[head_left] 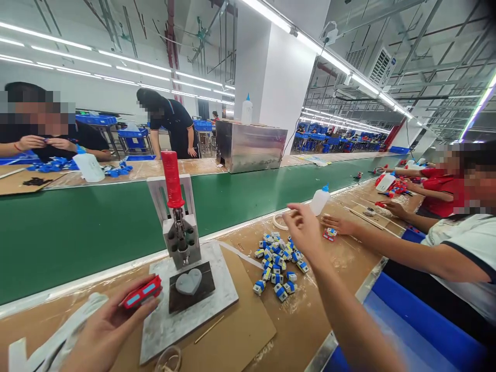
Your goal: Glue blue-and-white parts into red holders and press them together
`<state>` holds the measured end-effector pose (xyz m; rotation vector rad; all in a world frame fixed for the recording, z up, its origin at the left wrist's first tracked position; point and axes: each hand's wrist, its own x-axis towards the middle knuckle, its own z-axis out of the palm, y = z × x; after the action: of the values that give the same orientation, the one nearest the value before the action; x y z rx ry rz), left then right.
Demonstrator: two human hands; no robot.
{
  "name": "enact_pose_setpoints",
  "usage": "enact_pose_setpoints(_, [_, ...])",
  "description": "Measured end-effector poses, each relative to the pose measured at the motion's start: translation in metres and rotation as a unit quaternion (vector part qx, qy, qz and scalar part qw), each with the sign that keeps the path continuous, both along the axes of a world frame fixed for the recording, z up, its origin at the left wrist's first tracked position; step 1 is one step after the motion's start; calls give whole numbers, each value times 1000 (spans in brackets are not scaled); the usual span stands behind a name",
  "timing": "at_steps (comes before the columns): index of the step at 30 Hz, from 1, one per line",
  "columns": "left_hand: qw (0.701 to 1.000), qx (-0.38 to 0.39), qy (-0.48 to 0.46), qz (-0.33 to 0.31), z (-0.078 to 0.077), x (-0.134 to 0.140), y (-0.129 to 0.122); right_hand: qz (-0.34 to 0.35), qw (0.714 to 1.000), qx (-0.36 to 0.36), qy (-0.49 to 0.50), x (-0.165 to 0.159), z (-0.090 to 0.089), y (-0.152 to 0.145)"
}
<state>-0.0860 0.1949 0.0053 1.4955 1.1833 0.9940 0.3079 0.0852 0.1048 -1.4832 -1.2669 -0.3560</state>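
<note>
Left hand (103,330) clamped on a red toy part with blue inserts (141,293), held just beside the heart-shaped die (188,282) of the small hand press (179,227), not yet seated on it. Right hand (304,230) spread apart and empty, reaching over the pile of small blue-and-white blocks (277,266) on the table (310,315). By the look of it, pressing not begun, most of the pile left.

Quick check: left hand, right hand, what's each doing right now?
Left hand: closed on a red toy part.
Right hand: open, empty, above the pile of small blue parts.
</note>
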Motion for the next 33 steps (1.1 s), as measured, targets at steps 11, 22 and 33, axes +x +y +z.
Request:
enact_pose_setpoints(11, [991,108,37,-64,-6,44,13,340,940,-7,30,-183,98,116])
enact_pose_setpoints(22, [987,117,39,-97,3,64,5,368,929,22,-12,-183,51,21])
enact_pose_setpoints(33, [988,117,34,-92,-1,69,7,449,840,-35,303,-184,-42,-10])
